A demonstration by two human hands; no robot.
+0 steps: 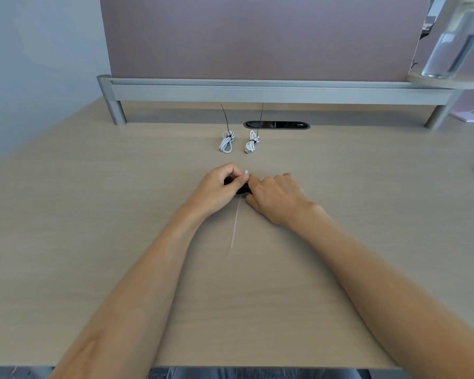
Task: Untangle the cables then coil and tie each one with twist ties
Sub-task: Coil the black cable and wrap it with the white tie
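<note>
Beige worktop (93, 242), mauve partition (257, 36) across the top of frame.

Upper centre: white cable A (226, 144) and white cable B (251, 144), side by side, each coiled and cinched with a black tie (225, 119), tails pointing up-frame. Both sit well apart from the hands, probably parked there to keep finished coils out of the working area. Count: 2 done, 1 in hand.

Centre: black cable (242, 190), a small coil, mostly hidden between the hands.
- Left grip (219, 187): fingers curled, thumb and forefinger pinching the white tie (236, 222) near its head, which pokes out just above the coil.
- Right grip (274, 198): fingers curled down round the coil, pinning it to the worktop. Judged purpose: stop the loops springing open while the tie closes.

Tie tail runs down-frame from the coil, slack. Whether it is threaded through the head: cannot tell, fingers cover it. Likely next: pull the tail snug.
</note>
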